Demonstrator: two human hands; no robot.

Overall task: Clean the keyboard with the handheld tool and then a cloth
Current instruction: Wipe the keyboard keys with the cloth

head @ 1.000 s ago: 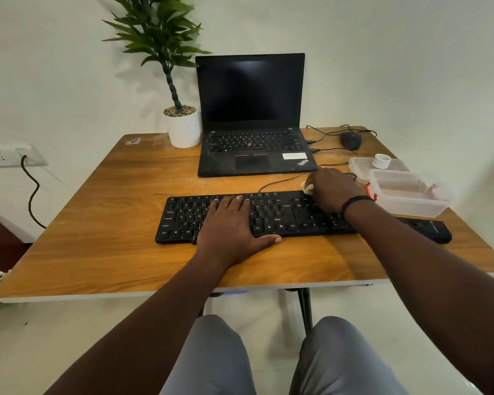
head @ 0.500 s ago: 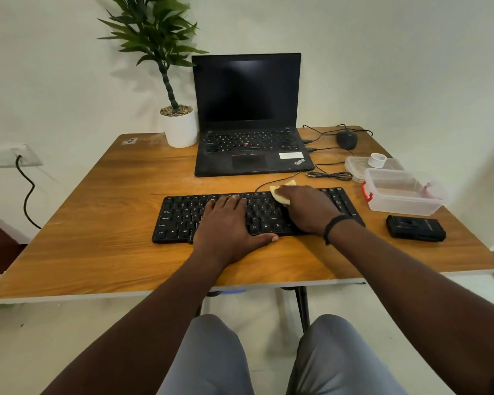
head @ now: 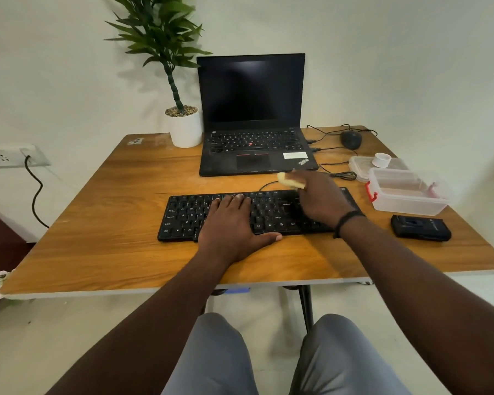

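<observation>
A black keyboard (head: pixel 271 215) lies across the middle of the wooden table (head: pixel 111 223). My left hand (head: pixel 231 226) rests flat on its left half, fingers straight, thumb along the front edge. My right hand (head: pixel 320 198) is over the keyboard's right part and grips a pale yellow cloth (head: pixel 290 180), which sticks out past the fingers at the keyboard's far edge. A black handheld tool (head: pixel 421 228) lies on the table to the right of the keyboard, apart from both hands.
An open black laptop (head: pixel 254 124) stands behind the keyboard, a potted plant (head: pixel 183 126) to its left. At the right are a clear plastic box (head: pixel 408 192), a lid with a white cap (head: pixel 382 160), a black mouse (head: pixel 351 139) and loose cables (head: pixel 337 173).
My right hand with the cloth swept left across the keyboard, then back right and toward the far edge. The left hand stayed in place on the keys.
</observation>
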